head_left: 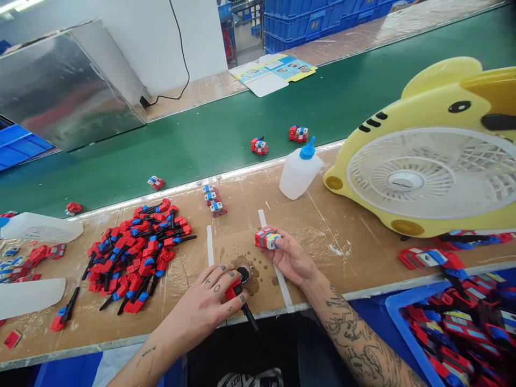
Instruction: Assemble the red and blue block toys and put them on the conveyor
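My left hand (215,298) is closed on a red part with a black rod (250,317), held over the front of the bench beside a small round pot of dark liquid (243,274). Wet spots surround the pot. A little up and to the right, my right hand (292,255) pinches a small red, white and blue toy piece (266,238) between thumb and fingers. The two held parts are apart. Left of my hands lies a large pile of red and blue parts with black rods (137,250).
Behind the bench runs a green conveyor belt (201,140) carrying several small toy pieces. A white squeeze bottle (300,172) stands near a yellow fan (403,177). A blue bin (397,317) of toys sits at the lower right.
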`<state>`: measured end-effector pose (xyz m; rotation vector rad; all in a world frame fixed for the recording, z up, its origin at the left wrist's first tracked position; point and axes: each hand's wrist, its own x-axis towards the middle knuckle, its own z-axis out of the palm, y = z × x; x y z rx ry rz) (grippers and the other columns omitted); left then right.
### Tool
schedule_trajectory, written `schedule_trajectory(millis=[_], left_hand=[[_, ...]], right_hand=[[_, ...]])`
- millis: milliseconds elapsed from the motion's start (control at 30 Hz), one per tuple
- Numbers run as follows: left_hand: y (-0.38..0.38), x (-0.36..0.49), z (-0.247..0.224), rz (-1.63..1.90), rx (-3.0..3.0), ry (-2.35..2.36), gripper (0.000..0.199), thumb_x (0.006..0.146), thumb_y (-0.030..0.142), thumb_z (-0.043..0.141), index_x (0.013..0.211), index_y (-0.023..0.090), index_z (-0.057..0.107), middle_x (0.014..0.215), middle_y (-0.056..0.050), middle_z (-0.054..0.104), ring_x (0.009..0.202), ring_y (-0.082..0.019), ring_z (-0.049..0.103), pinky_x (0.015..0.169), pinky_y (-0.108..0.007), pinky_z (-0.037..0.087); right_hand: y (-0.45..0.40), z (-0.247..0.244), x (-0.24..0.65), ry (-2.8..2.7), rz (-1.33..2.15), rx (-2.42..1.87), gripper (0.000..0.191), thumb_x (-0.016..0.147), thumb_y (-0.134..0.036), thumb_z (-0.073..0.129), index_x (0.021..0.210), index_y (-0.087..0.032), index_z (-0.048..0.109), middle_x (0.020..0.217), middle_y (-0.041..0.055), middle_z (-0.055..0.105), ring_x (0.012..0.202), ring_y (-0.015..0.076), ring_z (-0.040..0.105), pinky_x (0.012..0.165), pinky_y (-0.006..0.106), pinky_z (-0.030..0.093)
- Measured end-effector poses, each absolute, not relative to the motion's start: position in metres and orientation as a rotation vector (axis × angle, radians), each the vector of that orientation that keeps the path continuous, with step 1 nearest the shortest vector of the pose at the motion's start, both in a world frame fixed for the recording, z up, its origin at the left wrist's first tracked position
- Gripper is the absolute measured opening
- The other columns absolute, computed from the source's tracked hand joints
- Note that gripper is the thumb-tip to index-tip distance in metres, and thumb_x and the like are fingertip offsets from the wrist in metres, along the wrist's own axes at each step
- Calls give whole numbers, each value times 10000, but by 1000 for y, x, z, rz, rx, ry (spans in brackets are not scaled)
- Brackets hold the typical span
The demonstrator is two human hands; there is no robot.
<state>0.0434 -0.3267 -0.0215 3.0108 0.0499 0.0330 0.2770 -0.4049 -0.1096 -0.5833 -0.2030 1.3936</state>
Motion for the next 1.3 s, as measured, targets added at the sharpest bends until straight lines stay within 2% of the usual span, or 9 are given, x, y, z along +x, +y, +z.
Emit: schedule_trajectory(millis=[167, 300, 433, 600, 800, 933, 1100, 1200, 1300], left_hand=[[-325, 40, -25, 4, 2952, 78, 386, 910, 60, 507, 1227, 253, 610, 1348, -121, 561, 1277, -319, 452, 994, -522, 461], [-318, 36, -30, 223, 2672, 205, 443, 878, 20, 490, 1243, 248, 596, 1297, -118, 593, 1265, -275, 479, 1045, -475, 431], [-316, 39, -32, 485, 2098, 595, 364, 889, 113, 607, 1220, 264, 609, 1235, -80, 645, 1198, -225, 571, 1052, -380, 443], [-321, 52, -32, 703, 1519, 815, 332, 833, 232, 730, 1158, 209, 667, 1157, -87, 695, 1087, -228, 654, 960, -311, 515], [-318, 66, -29, 660, 1400, 824, 354, 813, 256, 752, 1151, 175, 688, 1157, -102, 700, 1112, -261, 655, 995, -354, 508], [-321, 79, -35, 729, 1287, 871, 359, 854, 311, 701, 1174, 151, 668, 1166, -121, 697, 1142, -270, 648, 1011, -373, 510], [-327, 109, -37, 1028, 1174, 945, 691, 726, 258, 797, 1336, 197, 478, 1284, -141, 618, 1227, -263, 594, 999, -337, 507], [-308, 119, -31, 1147, 1255, 1028, 692, 708, 243, 795, 1308, 208, 451, 1182, -106, 643, 1117, -221, 638, 949, -311, 516], [-256, 116, -23, 1113, 1437, 990, 615, 704, 284, 798, 1229, 181, 495, 1073, -77, 661, 992, -210, 664, 897, -318, 525]], right_hand=[[-407, -109, 278, -192, 1398, -605, 405, 716, -310, 866, 1064, -219, 680, 1045, 37, 737, 949, 183, 695, 906, 317, 535], [-409, -105, 276, -223, 1373, -630, 478, 663, -328, 910, 1077, -226, 693, 1027, 30, 731, 930, 177, 684, 900, 299, 521], [-409, -96, 269, -367, 1301, -749, 549, 603, -308, 951, 1085, -242, 695, 1029, 28, 720, 951, 187, 666, 860, 280, 523], [-404, -85, 257, -621, 1264, -857, 566, 657, -236, 923, 1142, -266, 634, 1094, 48, 703, 1064, 228, 649, 896, 337, 532], [-402, -68, 251, -926, 1075, -1088, 536, 719, -274, 878, 1181, -250, 608, 1159, 70, 668, 1088, 259, 638, 980, 398, 513], [-397, -56, 248, -1237, 687, -1349, 467, 809, -254, 796, 1227, -255, 587, 1180, 79, 658, 1064, 265, 631, 925, 406, 533], [-368, -48, 225, -1439, 191, -1236, 473, 891, -103, 615, 1316, -294, 534, 1159, 100, 652, 1066, 286, 611, 909, 478, 534], [-344, -44, 219, -1415, 195, -1185, 455, 875, -96, 618, 1266, -324, 574, 1128, 101, 649, 1049, 300, 606, 907, 495, 530], [-320, -46, 232, -1424, 368, -1196, 505, 823, -200, 739, 1288, -297, 569, 1195, 105, 629, 1112, 322, 581, 972, 512, 493]])
